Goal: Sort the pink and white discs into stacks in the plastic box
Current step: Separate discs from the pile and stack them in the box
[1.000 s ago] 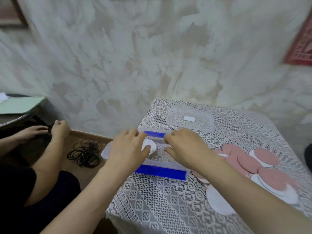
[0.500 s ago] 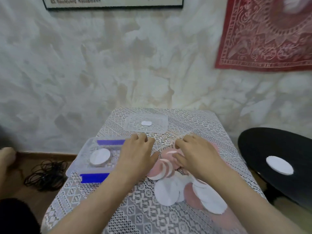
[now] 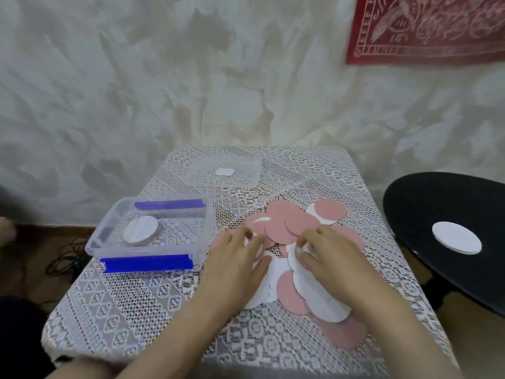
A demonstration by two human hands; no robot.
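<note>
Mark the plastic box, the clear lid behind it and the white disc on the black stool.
plastic box [image 3: 149, 263]: head view, near blue clip.
clear lid [image 3: 243, 175]: head view, right part.
white disc [image 3: 456, 237]: head view, its centre.

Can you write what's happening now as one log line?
left hand: flat on loose discs | right hand: curled on white disc, grip unclear | plastic box: one short stack inside, white on top

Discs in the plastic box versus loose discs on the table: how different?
The stack in the plastic box is neat, white on top; the loose discs lie spread, pink and white mixed. The left hand and right hand touch the loose discs, not the stack. All are round.
</note>
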